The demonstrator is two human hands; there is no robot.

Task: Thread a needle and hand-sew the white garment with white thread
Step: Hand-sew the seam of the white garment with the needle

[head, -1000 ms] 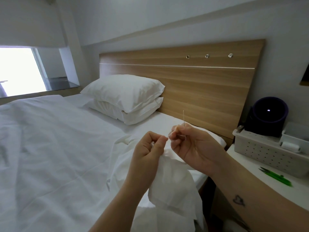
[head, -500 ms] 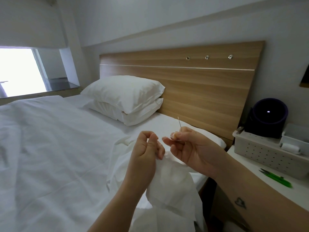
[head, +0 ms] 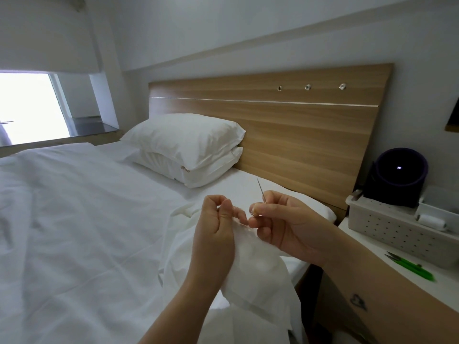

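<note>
I counted two hands working over the bed [head: 74, 232]. The left hand [head: 218, 227] had its grip clenched on a fold of the one white garment [head: 258, 274], which draped down onto the bed. The right hand [head: 285, 227] had its grip pinching one needle [head: 260, 191], near upright with the tip up. The two hands' fingertips were almost touching. I couldn't tell if the needle carried thread. Two pillows [head: 183, 142] were stacked against the headboard [head: 298, 135], which had three metal studs [head: 308, 87]. On the tabletop [head: 444, 281] at right were one perforated basket [head: 387, 219], one white thread spool [head: 432, 221], one pair of green snips [head: 409, 265] and one dark round speaker [head: 400, 175].
</note>
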